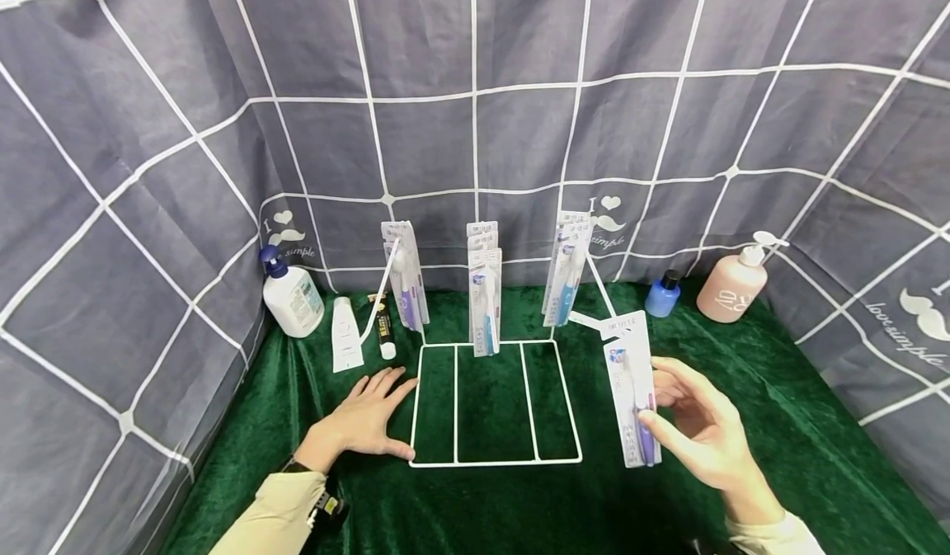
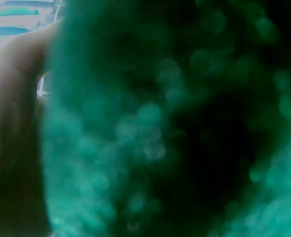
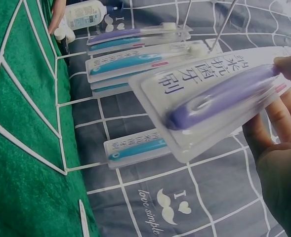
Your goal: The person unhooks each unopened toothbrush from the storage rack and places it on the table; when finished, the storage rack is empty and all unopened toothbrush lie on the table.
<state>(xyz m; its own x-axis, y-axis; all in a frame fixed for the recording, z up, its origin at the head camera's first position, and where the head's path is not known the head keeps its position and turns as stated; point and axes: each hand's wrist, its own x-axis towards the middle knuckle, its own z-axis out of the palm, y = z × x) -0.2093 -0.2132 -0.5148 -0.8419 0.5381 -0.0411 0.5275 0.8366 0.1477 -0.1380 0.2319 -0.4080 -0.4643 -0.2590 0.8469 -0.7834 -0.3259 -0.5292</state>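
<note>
My right hand (image 1: 701,423) pinches the edge of a packaged purple toothbrush (image 1: 631,390) between thumb and fingers. The pack stands upright, its top overlapping the tip of the right prong of a white wire rack (image 1: 496,463) in the head view. In the right wrist view the purple handle (image 3: 219,101) shows through clear plastic. My left hand (image 1: 364,419) lies with spread fingers on the green cloth, thumb at the rack base's front left corner. More toothbrush packs hang on the rack: purple ones (image 1: 408,283) at left, blue ones in the middle (image 1: 486,303) and at right (image 1: 567,270).
Left of the rack are a white pump bottle (image 1: 294,301), a white tube (image 1: 345,336) and a black tube (image 1: 384,328). A blue bottle (image 1: 663,295) and a pink pump bottle (image 1: 732,287) stand at the back right. A grey checked curtain (image 1: 534,143) surrounds the green cloth (image 1: 490,505).
</note>
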